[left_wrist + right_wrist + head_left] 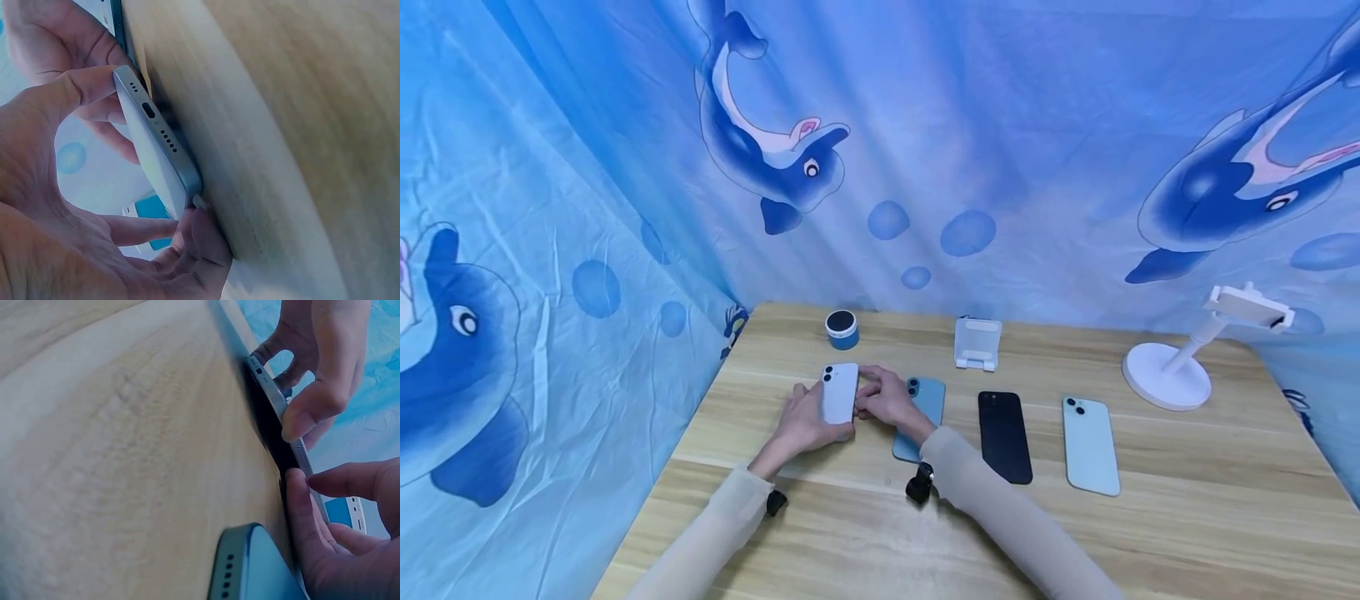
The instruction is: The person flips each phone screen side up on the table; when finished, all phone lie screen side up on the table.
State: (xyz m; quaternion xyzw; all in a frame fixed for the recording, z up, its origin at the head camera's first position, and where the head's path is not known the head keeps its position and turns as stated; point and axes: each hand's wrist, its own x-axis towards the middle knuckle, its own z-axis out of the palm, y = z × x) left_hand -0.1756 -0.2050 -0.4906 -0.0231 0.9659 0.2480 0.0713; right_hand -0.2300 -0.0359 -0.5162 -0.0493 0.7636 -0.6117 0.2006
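A white phone [840, 392] with two rear lenses is held just over the table, its back facing up. My left hand [805, 421] grips it by its two long sides, thumb on the near right corner, fingers on the left. In the left wrist view the phone's bottom edge [149, 111] shows its charging port and speaker holes. My right hand [886, 397] pinches the right side edge between thumb and fingers. The dark screen side [265, 412] faces the wood in the right wrist view. Beneath my right wrist lies a blue phone [931, 402], partly covered.
Right of the hands lie a black phone [1005, 437] and a light mint phone [1091, 446]. Behind stand a small blue round speaker [842, 332], a white folding stand [977, 343] and a white phone holder on a round base [1165, 379]. A dolphin-print curtain [925, 150] borders the table.
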